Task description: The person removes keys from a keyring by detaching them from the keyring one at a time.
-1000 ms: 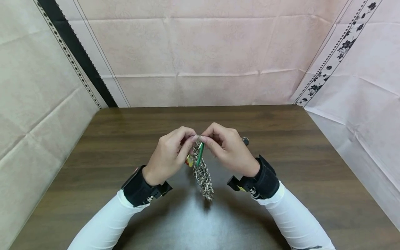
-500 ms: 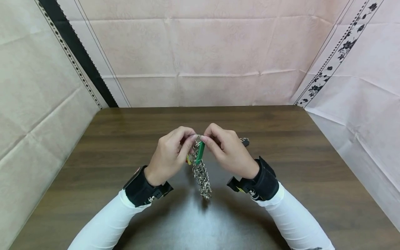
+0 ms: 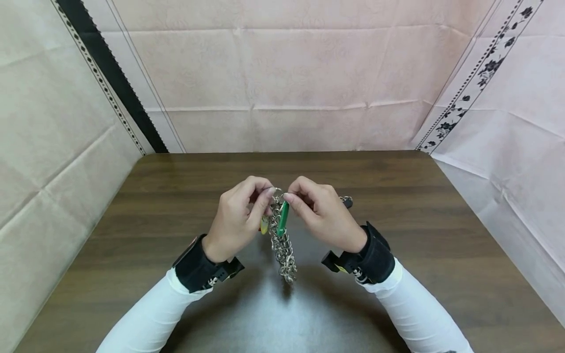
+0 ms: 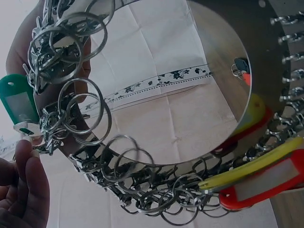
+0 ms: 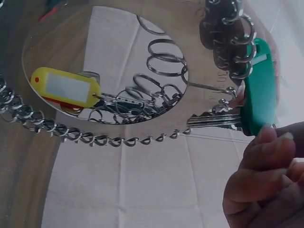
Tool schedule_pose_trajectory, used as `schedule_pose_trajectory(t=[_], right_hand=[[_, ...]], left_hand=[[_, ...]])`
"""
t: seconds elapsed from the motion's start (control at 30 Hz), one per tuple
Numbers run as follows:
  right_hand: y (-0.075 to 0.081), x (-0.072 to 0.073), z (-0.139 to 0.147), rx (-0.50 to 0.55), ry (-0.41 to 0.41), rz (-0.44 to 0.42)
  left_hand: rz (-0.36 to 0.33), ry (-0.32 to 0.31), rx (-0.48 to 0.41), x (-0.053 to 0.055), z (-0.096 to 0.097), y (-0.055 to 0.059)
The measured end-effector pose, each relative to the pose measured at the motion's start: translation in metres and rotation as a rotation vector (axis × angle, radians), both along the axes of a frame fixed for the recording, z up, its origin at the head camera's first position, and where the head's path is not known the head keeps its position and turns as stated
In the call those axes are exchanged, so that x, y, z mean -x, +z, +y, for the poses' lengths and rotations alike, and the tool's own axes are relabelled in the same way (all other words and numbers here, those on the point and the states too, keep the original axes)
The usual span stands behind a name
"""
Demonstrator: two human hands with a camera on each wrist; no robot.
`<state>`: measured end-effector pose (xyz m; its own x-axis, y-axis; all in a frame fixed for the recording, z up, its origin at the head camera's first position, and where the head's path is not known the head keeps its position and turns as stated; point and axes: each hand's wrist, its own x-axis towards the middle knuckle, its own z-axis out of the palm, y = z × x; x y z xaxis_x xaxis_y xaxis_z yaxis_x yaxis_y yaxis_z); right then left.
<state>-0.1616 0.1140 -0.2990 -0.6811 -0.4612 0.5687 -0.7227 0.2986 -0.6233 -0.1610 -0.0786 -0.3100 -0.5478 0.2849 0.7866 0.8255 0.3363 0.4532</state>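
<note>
A large flat metal hoop (image 4: pixel 266 42), edged with many small metal rings, stands edge-on over the table in the head view. My left hand (image 3: pixel 236 215) pinches at its top with thumb and forefinger, by a thin key ring (image 3: pixel 278 189). Opposite, my right hand (image 3: pixel 324 213) pinches the top end of a green key tag (image 3: pixel 284 218). The right wrist view shows a key blade (image 5: pixel 216 118) beside this tag. Yellow (image 4: pixel 251 166) and red (image 4: pixel 266 180) tags hang on the hoop's left side. Fingertips partly hide the small ring.
Behind my right hand, a small dark item with a metal ring (image 3: pixel 347 201) lies on the brown wooden table (image 3: pixel 198 171). Pale cloth (image 3: pixel 309 88) hangs behind the table and along both sides. Black camera straps (image 3: pixel 375 252) circle both wrists.
My left fingertips have drawn slightly left, widening the gap between the hands, and the ring there shows more. The hoop's lower end has swung a little left. My right hand has barely moved.
</note>
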Motion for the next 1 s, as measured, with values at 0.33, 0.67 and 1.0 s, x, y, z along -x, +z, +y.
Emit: schedule_pose_trajectory(t=[0.33, 0.67, 1.0], right_hand=[[-0.0049, 0.0032, -0.0044, 0.059, 0.034, 0.042], [-0.0066, 0.0039, -0.0049, 0.087, 0.028, 0.141], [-0.0029, 0.0032, -0.0004, 0.046, 0.044, 0.184]], left_hand=[[0.003, -0.008, -0.004, 0.0005, 0.0013, -0.0019], [0.063, 0.004, 0.093, -0.0001, -0.0037, 0.0024], [0.115, -0.026, 0.17, 0.0019, -0.007, 0.0046]])
